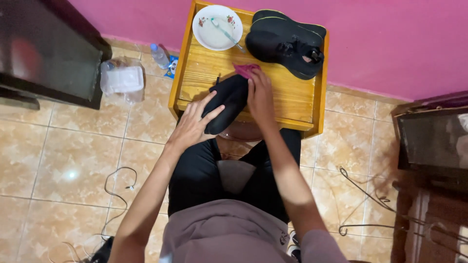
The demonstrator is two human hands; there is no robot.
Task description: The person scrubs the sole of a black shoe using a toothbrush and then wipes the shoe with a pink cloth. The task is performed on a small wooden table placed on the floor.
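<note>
A black shoe (228,101) lies on the near edge of a small yellow wooden table (292,97). My left hand (193,124) holds the shoe from the left side, fingers spread over it. My right hand (260,95) presses a pink cloth (246,69) against the shoe's upper end. A second black shoe (286,43) lies on its side at the table's far right. A white floral bowl (217,27) with cloudy liquid and a toothbrush (227,34) sits at the far left of the table.
A clear plastic bottle (159,55) and a clear plastic container (123,78) stand on the tiled floor left of the table. Dark furniture (48,48) is at the left, a dark cabinet (434,141) and a wire rack (370,199) at the right. A cable (114,190) lies on the floor.
</note>
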